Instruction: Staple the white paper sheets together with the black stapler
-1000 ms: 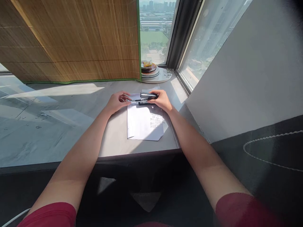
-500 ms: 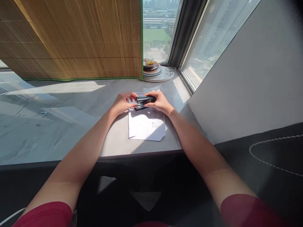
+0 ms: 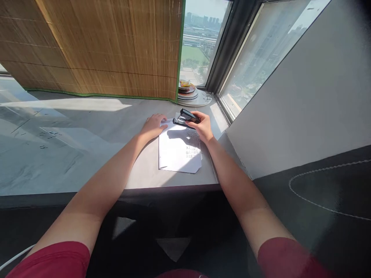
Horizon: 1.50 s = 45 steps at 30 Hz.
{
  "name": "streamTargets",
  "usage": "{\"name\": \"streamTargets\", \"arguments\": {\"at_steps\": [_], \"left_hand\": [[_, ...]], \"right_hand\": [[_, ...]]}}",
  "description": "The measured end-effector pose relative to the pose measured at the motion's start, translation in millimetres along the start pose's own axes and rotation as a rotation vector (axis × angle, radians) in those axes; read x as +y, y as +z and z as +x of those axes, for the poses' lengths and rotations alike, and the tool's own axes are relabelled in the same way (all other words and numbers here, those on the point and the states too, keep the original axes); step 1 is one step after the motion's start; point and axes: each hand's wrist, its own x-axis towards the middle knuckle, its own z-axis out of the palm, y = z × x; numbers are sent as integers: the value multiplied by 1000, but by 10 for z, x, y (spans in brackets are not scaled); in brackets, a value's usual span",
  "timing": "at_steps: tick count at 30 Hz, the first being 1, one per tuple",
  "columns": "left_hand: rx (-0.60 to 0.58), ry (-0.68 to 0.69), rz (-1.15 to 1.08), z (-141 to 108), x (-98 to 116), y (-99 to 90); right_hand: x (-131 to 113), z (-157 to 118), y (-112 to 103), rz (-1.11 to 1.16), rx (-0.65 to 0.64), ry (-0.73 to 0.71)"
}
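Note:
My right hand (image 3: 205, 125) grips a black stapler (image 3: 189, 116) above the upper right part of a stack of white paper (image 3: 176, 150). The stapler's jaws are apart at the left end, its top arm tilted up. Beside the paper's upper left edge rests my left hand (image 3: 153, 126), thumb apart from the fingers and nothing visible between them. Rows of small dark marks, which look like staples, cover the right side of the sheet. A shadow of the stapler and hand falls across the paper.
The grey stone sill (image 3: 95, 154) carries scattered staples (image 3: 53, 133) on the left. Stacked plates (image 3: 188, 96) stand in the window corner. A bamboo blind (image 3: 116, 46) hangs at the back left, and a white wall (image 3: 290, 100) slants along the right.
My left hand has let go of the stapler and moved left and down to the paper's edge. The stapler, now in my right hand alone, has shifted right and its jaws show wider apart.

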Motion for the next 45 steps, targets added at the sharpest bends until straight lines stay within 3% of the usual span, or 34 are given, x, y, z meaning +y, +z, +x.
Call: {"name": "streamTargets", "arguments": {"at_steps": [8,11,13,14,17,20,23,27,32,40,45], "left_hand": [[71,31,-203,-14,-48,-95],[153,20,-269,-26,6,-81],[191,119,-251,-81,155,-5],[161,219,-238,-122,261,52],[-131,587,-238,-278,619,249],[-375,797,-259,-421,841,365],[-466,850,-286,-502,865,350],[-462,835,-384,-537,840,279],[-496,908,-462,-556,907,235],[-593,899,-195,-626,930,268],[-653,892,-107,-697,962,337]], "right_hand": [[-329,-164,-55,-58,24,57],[-461,-491,-284,-133,38,77],[-513,-865,-510,-216,145,95],[-527,-1077,-632,-249,205,110],[-545,-1667,-964,-332,336,172],[-560,-1982,-1137,-480,342,186],[-593,-1989,-1134,-559,249,177],[-609,-1815,-1020,-561,159,161],[-569,-1728,-945,-530,74,142],[-674,-1755,-934,-611,-15,67],[-715,-1764,-834,-798,-5,-143]]}}
